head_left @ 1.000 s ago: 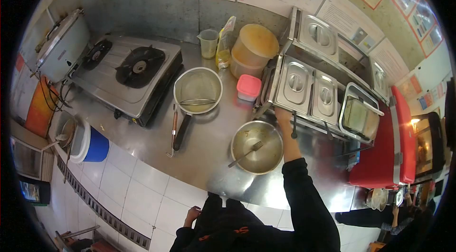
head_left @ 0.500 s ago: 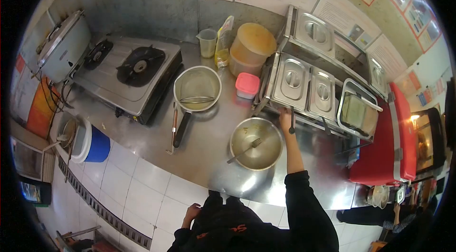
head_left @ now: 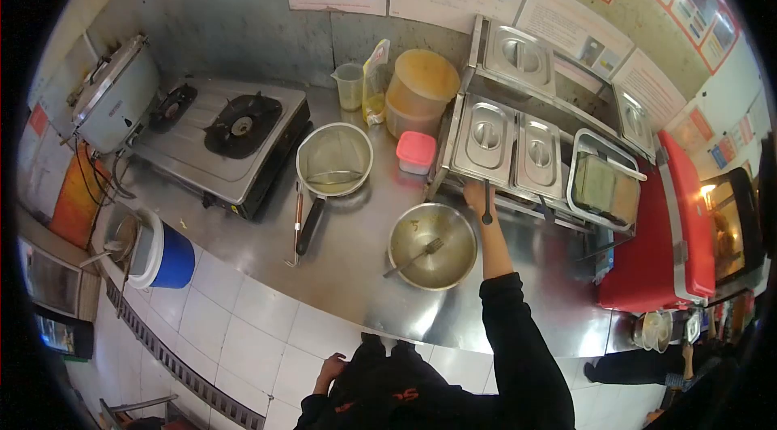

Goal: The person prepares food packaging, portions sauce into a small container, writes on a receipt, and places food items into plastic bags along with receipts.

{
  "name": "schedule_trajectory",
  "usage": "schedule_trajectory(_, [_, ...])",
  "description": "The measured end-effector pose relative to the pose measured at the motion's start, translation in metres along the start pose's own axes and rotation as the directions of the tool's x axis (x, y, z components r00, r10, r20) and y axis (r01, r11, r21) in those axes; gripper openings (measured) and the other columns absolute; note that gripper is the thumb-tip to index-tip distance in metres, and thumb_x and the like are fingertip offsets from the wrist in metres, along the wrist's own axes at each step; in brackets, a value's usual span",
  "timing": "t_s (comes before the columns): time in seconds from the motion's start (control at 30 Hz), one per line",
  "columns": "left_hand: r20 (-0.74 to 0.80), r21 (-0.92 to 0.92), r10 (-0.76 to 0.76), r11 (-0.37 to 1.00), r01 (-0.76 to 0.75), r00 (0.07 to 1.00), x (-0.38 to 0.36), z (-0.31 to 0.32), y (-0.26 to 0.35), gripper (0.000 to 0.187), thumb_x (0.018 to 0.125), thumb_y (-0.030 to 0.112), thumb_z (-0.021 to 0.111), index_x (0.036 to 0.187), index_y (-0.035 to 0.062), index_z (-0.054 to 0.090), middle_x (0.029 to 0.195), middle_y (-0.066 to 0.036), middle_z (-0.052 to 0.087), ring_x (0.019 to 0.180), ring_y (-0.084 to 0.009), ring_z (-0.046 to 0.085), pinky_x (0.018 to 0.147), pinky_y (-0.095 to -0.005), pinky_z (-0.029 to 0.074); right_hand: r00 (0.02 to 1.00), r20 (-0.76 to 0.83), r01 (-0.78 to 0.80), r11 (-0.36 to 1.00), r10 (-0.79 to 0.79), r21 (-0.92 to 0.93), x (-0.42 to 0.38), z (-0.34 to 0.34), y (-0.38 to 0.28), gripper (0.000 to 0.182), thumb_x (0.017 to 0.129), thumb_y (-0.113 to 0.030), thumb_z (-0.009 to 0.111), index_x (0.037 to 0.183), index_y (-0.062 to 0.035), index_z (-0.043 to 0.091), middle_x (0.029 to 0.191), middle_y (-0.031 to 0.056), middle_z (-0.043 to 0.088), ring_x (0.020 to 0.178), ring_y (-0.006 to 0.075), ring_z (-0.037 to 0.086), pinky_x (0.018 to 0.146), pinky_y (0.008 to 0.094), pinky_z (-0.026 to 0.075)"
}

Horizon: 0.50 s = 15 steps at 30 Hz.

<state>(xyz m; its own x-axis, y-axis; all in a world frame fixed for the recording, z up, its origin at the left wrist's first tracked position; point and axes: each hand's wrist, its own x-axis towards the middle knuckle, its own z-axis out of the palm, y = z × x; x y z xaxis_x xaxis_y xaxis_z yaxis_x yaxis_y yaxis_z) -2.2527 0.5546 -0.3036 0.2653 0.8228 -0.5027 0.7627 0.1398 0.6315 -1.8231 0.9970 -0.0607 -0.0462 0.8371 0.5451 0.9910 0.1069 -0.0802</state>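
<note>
My right hand (head_left: 473,193) reaches to the front edge of a steel rack (head_left: 435,175) that holds lidded pans. Its fingers are hidden at the rack's edge, so what they touch does not show. A dark handle (head_left: 487,203) sticks out from the rack over my wrist. Just left of my forearm, a steel mixing bowl (head_left: 441,272) stands on the counter with a fork (head_left: 414,257) lying in it. My left hand (head_left: 330,370) hangs low beside my body, in front of the counter, its fingers loosely bent with nothing visible in them.
A handled sieve (head_left: 333,156), a pink-lidded tub (head_left: 416,151) and an orange bucket (head_left: 422,78) stand on the steel counter. Left is a gas stove (head_left: 194,179); a blue bin (head_left: 176,256) is below. A red cooler box (head_left: 647,260) and another person (head_left: 639,364) are at right.
The view has shifted slightly. My right hand stays at the rack's front edge, and my left hand still hangs low. The bowl and fork have not visibly moved.
</note>
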Motion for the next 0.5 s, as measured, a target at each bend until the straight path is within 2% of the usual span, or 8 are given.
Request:
schedule_trajectory(0.07, [0.020,0.061,-0.001,0.998,0.000,1.000,-0.004,-0.001,0.000,0.027,0.073,0.034,0.058,0.086,0.0113,0.063,0.100,-0.010,0.059,0.088,-0.0265,0.058,0.077,-0.0350,0.047,0.996,0.077,-0.035,0.999,0.037,-0.033,0.005,0.034,0.014,0.018,0.073,-0.016,0.050,0.081,-0.0057,0.063,0.082,0.0146,0.061,0.078,0.0352,0.057,0.077,0.0486,0.040])
schedule_trajectory(0.13, [0.036,0.122,-0.003,0.993,-0.002,0.999,-0.012,-0.004,0.004,0.026,0.074,0.034,0.057,0.084,0.0114,0.063,0.102,-0.009,0.058,0.088,-0.0261,0.058,0.077,-0.0347,0.046,0.998,-0.037,0.061,0.998,-0.060,0.016,0.009,0.066,0.026,0.015,0.071,-0.017,0.054,0.078,-0.0069,0.062,0.080,0.0148,0.061,0.078,0.0332,0.058,0.074,0.0456,0.041])
schedule_trajectory(0.23, [0.094,0.085,-0.082,0.994,0.075,0.992,-0.019,-0.007,0.011,0.025,0.074,0.034,0.056,0.085,0.0129,0.064,0.102,-0.008,0.058,0.089,-0.0255,0.058,0.079,-0.0344,0.046,0.998,-0.070,0.000,0.999,0.003,0.036,0.011,0.055,0.013,0.014,0.070,-0.017,0.055,0.078,-0.0066,0.062,0.080,0.0149,0.061,0.078,0.0330,0.057,0.073,0.0452,0.042])
schedule_trajectory(0.3, [0.206,0.276,0.039,0.956,-0.096,0.978,-0.029,0.000,-0.003,0.024,0.074,0.035,0.056,0.086,0.0162,0.065,0.103,-0.008,0.058,0.091,-0.0246,0.057,0.081,-0.0335,0.045,0.996,-0.058,-0.069,0.997,0.071,0.040,0.011,0.043,0.007,0.014,0.070,-0.016,0.056,0.078,-0.0064,0.062,0.080,0.0150,0.061,0.078,0.0328,0.057,0.072,0.0449,0.042])
schedule_trajectory(0.33, [0.206,0.004,-0.134,0.991,0.136,0.969,-0.030,0.009,-0.014,0.024,0.073,0.035,0.056,0.087,0.0168,0.064,0.101,-0.007,0.059,0.091,-0.0245,0.057,0.081,-0.0329,0.045,0.993,-0.054,-0.099,0.994,0.101,0.039,0.012,0.037,0.004,0.014,0.070,-0.016,0.056,0.078,-0.0063,0.062,0.080,0.0151,0.061,0.078,0.0327,0.057,0.072,0.0447,0.042])
schedule_trajectory(0.43, [0.165,0.047,0.056,0.997,-0.064,0.985,-0.028,0.021,-0.032,0.027,0.072,0.035,0.058,0.089,0.0138,0.063,0.095,-0.008,0.061,0.088,-0.0250,0.058,0.079,-0.0326,0.046,0.984,-0.056,-0.167,0.984,0.170,0.053,0.006,0.026,0.003,0.014,0.069,-0.016,0.057,0.078,-0.0061,0.062,0.079,0.0152,0.061,0.078,0.0325,0.057,0.071,0.0442,0.042])
schedule_trajectory(0.47, [0.090,-0.022,-0.168,0.985,0.170,0.982,-0.034,0.012,-0.008,0.030,0.071,0.032,0.060,0.091,0.0097,0.061,0.088,-0.010,0.063,0.083,-0.0261,0.060,0.075,-0.0331,0.047,0.980,-0.060,-0.185,0.981,0.189,0.060,0.007,0.023,0.003,0.014,0.068,-0.016,0.057,0.078,-0.0060,0.062,0.079,0.0153,0.061,0.078,0.0324,0.057,0.071,0.0441,0.042])
schedule_trajectory(0.5, [0.097,-0.022,-0.168,0.985,0.171,0.981,-0.035,0.006,-0.001,0.030,0.071,0.032,0.060,0.091,0.0097,0.061,0.088,-0.010,0.063,0.083,-0.0261,0.060,0.075,-0.0331,0.047,0.977,-0.067,-0.197,0.978,0.202,0.066,0.008,0.021,0.003,0.014,0.068,-0.016,0.058,0.077,-0.0059,0.062,0.079,0.0153,0.061,0.078,0.0324,0.057,0.070,0.0439,0.042])
